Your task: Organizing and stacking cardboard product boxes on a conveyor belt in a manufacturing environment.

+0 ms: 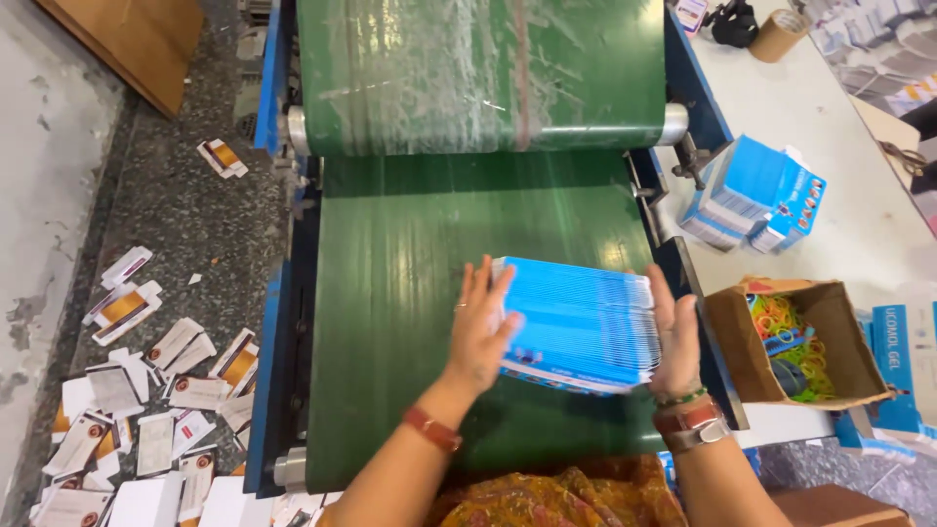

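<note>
A fanned row of flat blue cartons (581, 322) lies on the green conveyor belt (400, 293). My left hand (480, 327) presses flat against the row's left end. At the right end my right hand (675, 332) presses inward with fingers straight. The stack is squeezed between both palms, slightly above or on the belt; I cannot tell which. A red band circles my left wrist, and bangles and a strap sit on my right wrist.
A second bundle of blue cartons (752, 195) rests on the white table at right. A brown cardboard box (839, 366) holds coloured rubber bands. A tape roll (781, 34) sits far right. Many loose flat cartons (146, 410) litter the floor at left.
</note>
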